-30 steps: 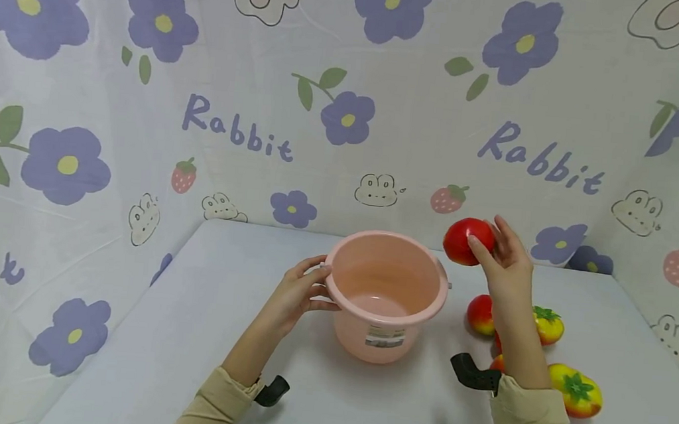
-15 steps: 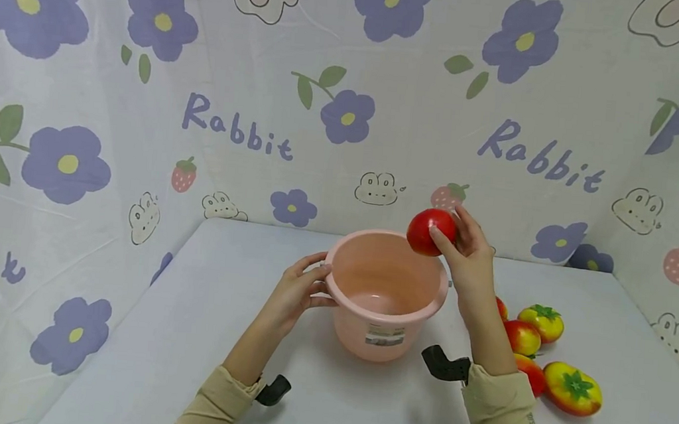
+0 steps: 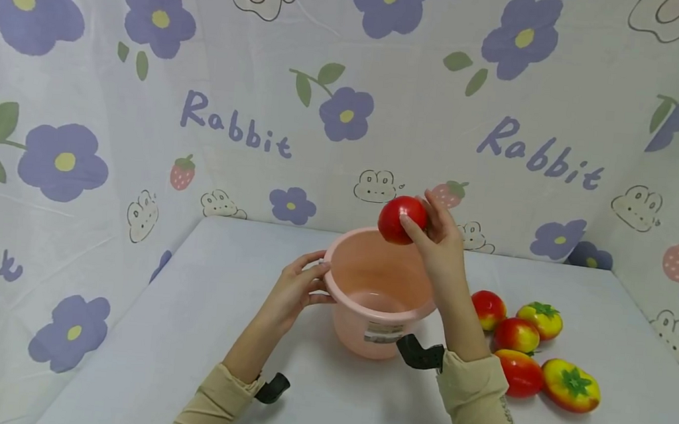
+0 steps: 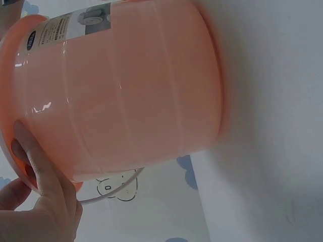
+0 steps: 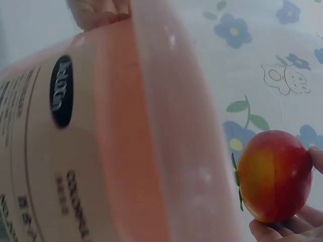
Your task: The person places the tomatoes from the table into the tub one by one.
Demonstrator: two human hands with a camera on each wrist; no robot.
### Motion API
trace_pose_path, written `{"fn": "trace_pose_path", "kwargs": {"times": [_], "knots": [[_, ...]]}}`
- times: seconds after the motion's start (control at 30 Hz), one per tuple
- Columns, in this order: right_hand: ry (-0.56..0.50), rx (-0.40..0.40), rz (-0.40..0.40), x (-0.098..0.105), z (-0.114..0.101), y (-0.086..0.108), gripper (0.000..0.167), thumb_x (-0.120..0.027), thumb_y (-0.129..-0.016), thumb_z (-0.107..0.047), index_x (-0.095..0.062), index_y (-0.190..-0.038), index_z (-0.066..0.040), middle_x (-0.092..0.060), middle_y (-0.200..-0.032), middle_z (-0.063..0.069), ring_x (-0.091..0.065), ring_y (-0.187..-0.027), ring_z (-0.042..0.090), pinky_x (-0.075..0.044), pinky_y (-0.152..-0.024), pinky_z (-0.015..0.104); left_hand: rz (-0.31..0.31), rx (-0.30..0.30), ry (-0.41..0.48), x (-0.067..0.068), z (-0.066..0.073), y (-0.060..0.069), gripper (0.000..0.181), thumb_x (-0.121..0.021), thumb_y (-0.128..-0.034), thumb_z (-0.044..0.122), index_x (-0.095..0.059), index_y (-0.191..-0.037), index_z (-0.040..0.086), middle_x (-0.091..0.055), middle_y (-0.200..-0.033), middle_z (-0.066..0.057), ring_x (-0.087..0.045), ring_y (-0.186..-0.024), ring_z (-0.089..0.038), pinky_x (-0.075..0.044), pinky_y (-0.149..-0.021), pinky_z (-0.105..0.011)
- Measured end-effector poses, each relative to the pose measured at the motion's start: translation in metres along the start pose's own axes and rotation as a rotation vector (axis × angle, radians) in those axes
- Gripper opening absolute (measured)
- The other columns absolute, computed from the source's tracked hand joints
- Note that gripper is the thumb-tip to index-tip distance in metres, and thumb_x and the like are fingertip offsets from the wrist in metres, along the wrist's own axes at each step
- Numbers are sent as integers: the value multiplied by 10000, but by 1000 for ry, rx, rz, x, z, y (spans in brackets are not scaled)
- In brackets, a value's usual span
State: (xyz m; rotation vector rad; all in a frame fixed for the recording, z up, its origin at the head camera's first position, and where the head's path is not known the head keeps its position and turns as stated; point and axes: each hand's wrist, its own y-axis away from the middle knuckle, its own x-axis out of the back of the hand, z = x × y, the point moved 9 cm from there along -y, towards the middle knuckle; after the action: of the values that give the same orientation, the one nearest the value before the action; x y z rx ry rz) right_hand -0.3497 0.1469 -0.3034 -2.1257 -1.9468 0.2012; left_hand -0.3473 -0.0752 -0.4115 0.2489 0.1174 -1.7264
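A pink plastic bucket [image 3: 348, 326] stands upright on the white table, its mouth facing up and nothing visible inside. My left hand [image 3: 294, 291] grips its rim at the left; in the left wrist view, the fingers [image 4: 48, 181] lie against the outside just under the rim. Above the bucket's far right rim, my right hand [image 3: 441, 246] holds a red tomato [image 3: 396, 213] between thumb and fingers, without touching the bucket. The right wrist view shows that tomato's yellow side and green leaves [image 5: 237, 181] pointing towards the bucket wall [image 5: 194, 151].
To the right lie several red and yellow tomatoes, among them a long one with a green star-shaped top [image 3: 571, 387] and a round red one [image 3: 489, 309]. A patterned cloth [image 3: 237, 64] hangs behind the table [image 3: 186, 333]. Each wrist carries a black camera mount [image 3: 420, 353].
My right hand has carried the tomato leftward and slightly up, from beside the bucket to over its far rim. The left hand and bucket have stayed in place.
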Motion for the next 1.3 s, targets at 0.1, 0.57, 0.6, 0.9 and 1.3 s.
{"fn": "trace_pose_path", "kwargs": {"times": [0.1,0.57,0.6,0.9,1.3], "knots": [[3,-6,-13,-7,-3,-2,651,-645,-942,-251,-339,-1516,-247,-432,-1536,-14,-400,-1428,165,-380,-1155,369,4,-3,-12,0,0,0,438,-573,-979,190,-483,-1393,80,-610,-1170,-213,-667,-779,-128,-619,-732,-308],[-28,29,-55,-35,-21,-12,642,-644,-941,-211,-350,-1511,-234,-451,-1521,-3,-427,-1410,183,-417,-1125,375,10,9,-23,3,1,1,435,-567,-984,208,-476,-1396,103,-626,-1130,-170,-668,-786,-123,-616,-732,-294],[-29,28,-58,-37,-22,-12,643,-644,-941,-204,-349,-1512,-231,-452,-1519,1,-429,-1408,189,-419,-1124,377,7,9,-24,3,1,1,440,-567,-984,209,-471,-1399,100,-629,-1118,-159,-668,-785,-122,-616,-733,-294],[-11,-7,-84,-51,-16,-17,659,-654,-933,-187,-344,-1513,-230,-450,-1521,11,-423,-1412,219,-431,-1113,409,4,0,-49,3,2,1,457,-552,-988,221,-450,-1413,89,-572,-1247,-268,-676,-796,-110,-616,-755,-301],[81,-83,-135,-61,-2,-17,711,-662,-923,-166,-298,-1532,-214,-426,-1534,72,-396,-1421,276,-420,-1118,452,-1,22,-51,1,-1,0,453,-556,-991,239,-458,-1410,99,-539,-1314,-278,-678,-822,-123,-613,-770,-299]]}}
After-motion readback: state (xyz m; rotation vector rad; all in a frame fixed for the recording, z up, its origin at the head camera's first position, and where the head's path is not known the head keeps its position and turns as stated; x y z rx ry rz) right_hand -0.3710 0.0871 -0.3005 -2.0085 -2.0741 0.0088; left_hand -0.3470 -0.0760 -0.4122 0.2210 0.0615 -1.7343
